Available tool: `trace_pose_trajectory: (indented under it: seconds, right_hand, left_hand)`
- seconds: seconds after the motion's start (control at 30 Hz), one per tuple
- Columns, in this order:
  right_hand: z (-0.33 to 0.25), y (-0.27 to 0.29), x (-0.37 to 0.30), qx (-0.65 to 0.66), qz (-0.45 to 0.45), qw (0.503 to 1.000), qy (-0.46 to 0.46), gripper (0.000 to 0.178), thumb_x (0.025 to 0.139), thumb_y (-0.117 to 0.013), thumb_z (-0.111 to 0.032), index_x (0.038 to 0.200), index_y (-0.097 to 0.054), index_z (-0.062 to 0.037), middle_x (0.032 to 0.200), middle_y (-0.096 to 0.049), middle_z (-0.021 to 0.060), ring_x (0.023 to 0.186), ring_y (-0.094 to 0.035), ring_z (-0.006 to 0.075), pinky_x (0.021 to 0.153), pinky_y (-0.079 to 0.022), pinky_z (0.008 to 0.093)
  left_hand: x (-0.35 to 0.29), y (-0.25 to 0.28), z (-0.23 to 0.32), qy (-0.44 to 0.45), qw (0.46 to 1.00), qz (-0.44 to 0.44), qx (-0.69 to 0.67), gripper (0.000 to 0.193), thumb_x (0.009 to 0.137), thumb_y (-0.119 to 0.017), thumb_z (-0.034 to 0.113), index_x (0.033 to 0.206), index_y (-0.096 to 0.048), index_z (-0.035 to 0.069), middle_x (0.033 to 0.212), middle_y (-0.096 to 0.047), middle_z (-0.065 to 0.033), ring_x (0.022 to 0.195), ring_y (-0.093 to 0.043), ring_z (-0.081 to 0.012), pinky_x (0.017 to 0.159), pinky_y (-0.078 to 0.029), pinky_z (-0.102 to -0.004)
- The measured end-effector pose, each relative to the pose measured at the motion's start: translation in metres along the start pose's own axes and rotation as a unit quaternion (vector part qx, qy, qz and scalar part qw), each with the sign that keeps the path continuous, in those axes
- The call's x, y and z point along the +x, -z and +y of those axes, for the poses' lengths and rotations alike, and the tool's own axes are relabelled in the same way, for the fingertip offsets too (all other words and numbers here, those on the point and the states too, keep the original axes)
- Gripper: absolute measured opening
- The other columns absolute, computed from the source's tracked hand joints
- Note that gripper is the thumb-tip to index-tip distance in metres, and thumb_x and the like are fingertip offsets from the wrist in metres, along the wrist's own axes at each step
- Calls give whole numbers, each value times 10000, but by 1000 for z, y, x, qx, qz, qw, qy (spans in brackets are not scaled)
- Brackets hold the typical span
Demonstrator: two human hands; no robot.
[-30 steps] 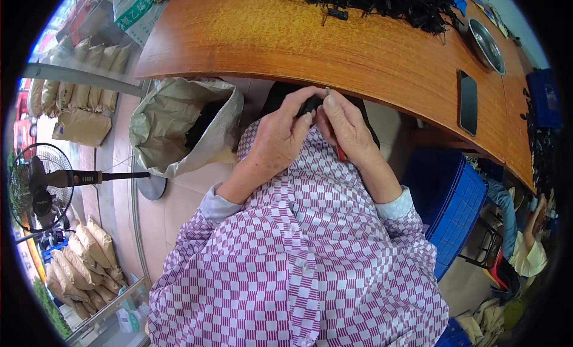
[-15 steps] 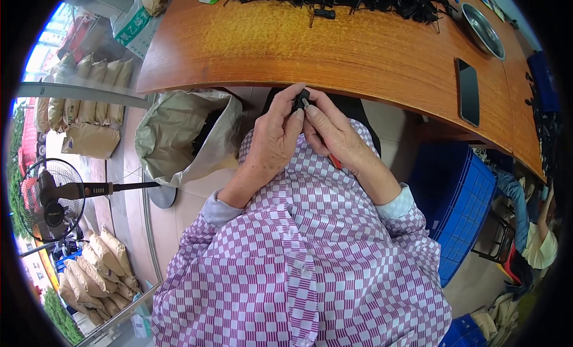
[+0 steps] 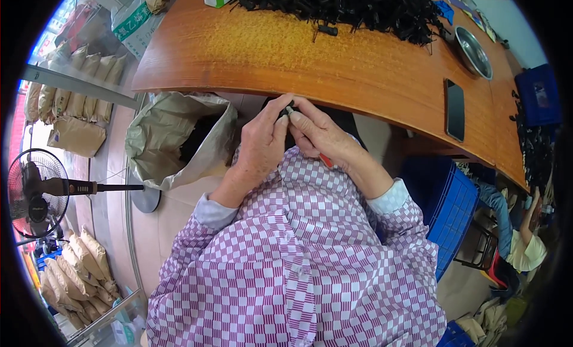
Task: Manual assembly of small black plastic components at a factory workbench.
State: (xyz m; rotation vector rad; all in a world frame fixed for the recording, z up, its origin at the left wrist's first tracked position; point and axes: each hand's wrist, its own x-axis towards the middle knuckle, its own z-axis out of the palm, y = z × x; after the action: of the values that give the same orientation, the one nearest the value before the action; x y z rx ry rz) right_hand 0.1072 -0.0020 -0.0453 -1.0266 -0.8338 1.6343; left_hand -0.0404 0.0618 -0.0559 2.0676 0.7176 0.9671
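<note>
Just in front of the table's near edge, my two hands meet at the fingertips. My left hand (image 3: 261, 141) pinches a small black plastic piece (image 3: 290, 105); fingers cover most of it. My right hand (image 3: 322, 135) is closed around a tool with a red handle (image 3: 325, 160), whose end sticks out below the palm. A small greyish tip shows by the right thumb, against the black piece; its exact kind is too small to tell. On the table lies a large heap of thin black plastic parts (image 3: 358, 10), with one loose black part (image 3: 327, 30) in front of it.
An open woven sack (image 3: 161, 138) with dark contents stands left of my knees. A phone (image 3: 455, 110) and a metal bowl (image 3: 473, 51) rest on the wooden table (image 3: 250, 54). Blue crates (image 3: 456, 219) stand at right, near another person's arm (image 3: 528, 219). A fan (image 3: 39, 192) is at left.
The view has shifted slightly, so the table sits lower and things at the sides appear further left. Both hands keep their hold, fingertips still together around the black piece.
</note>
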Motion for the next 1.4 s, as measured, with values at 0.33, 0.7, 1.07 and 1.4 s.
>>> trace_pose_trajectory:
  seconds: [0.33,0.7,1.07,1.4]
  right_hand:
    - [-52,146,93,-573,346,710,216,350,906,-582,-284,1180,-534,-73,932,-663,187,853,-641,351,744,-505,426]
    - [-64,167,97,-705,263,644,136,297,892,-591,-240,1121,-531,-61,906,-653,214,879,-617,402,765,-484,467]
    - [-31,100,28,-698,219,623,276,285,855,-622,-120,1102,-503,-44,794,-643,144,707,-638,347,590,-500,418]
    - [-16,54,-11,-677,90,550,481,300,773,-642,-51,1057,-555,-11,886,-662,116,659,-647,205,551,-518,304]
  left_hand:
    - [-52,150,-104,205,965,135,92,352,944,-456,64,1292,-494,107,821,-627,-51,668,-601,-94,603,-479,-226]
    - [-82,177,-175,336,905,-50,255,357,921,-484,160,1278,-492,148,789,-655,-95,599,-619,-185,613,-501,-323]
    - [-30,139,-121,127,932,-24,338,400,958,-505,267,1305,-457,74,998,-656,-134,763,-646,-194,646,-500,-304]
    - [32,28,3,312,773,-248,-493,481,999,-453,360,1333,-447,14,1031,-646,-135,711,-623,-129,549,-455,-180]
